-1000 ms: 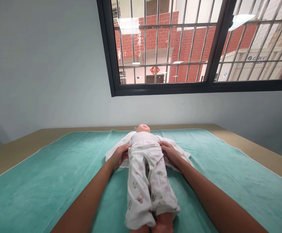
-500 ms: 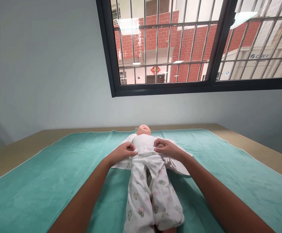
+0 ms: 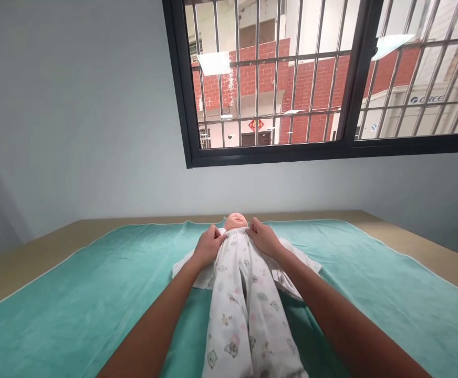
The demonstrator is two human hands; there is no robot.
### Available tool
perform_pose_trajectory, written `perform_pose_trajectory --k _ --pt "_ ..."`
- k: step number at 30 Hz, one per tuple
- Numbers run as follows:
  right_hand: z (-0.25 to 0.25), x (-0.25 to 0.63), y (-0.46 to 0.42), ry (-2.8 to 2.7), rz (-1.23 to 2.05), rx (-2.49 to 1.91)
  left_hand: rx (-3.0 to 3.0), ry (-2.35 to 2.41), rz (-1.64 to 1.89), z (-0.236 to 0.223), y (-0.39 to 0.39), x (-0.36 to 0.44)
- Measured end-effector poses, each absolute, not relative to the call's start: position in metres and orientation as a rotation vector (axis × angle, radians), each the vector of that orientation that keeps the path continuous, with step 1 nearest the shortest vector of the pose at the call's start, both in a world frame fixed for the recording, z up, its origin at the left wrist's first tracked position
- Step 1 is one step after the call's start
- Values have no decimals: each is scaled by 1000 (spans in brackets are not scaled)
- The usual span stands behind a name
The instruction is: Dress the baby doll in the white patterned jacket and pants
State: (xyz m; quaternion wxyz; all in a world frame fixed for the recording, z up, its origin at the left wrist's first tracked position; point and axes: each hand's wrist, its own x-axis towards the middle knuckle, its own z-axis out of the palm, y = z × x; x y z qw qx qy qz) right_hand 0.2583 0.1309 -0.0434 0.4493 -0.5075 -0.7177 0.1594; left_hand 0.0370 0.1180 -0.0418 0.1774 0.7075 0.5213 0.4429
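Left hand (image 3: 208,245) at waistband (image 3: 236,233) edge, broad cloth (image 3: 118,273) alongside.

Past the table's (image 3: 16,268) far edge, pale wall (image 3: 75,105), dark-framed window (image 3: 355,84); through its bars (image 3: 257,61) I'm seeing red brick (image 3: 303,94)!

Pants (image 3: 229,302): white w/ scattered sm. animal prints in grey, pink & pale grn. Top (image 3: 204,279): white. Doll (image 3: 236,220): pink head. Cloth (image 3: 106,283): teal, thin pale edge. Table (image 3: 35,257): tan. Wall (image 3: 87,115): pale grey. Frame (image 3: 272,156): blk. Brick (image 3: 302,94): red, w/ paler grid. Sign (image 3: 252,125): red & yel.
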Motion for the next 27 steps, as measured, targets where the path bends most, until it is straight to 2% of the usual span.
perform_pose_trajectory --k 7,12,17,24,27 --pt "-78 270 130 -1667 463 -1301 1915 1578 1279 -64 117 36" --pt "-102 289 112 -1572 668 -1330 1813 1531 1261 -72 98 28" --pt "-98 297 98 -1580 924 -1275 1642 1493 1145 -78 83 28" --pt "-79 301 73 -1423 1530 -966 1399 1037 895 -65 59 23" --pt "-79 295 71 -1275 1610 -813 1268 790 871 -63 55 23"
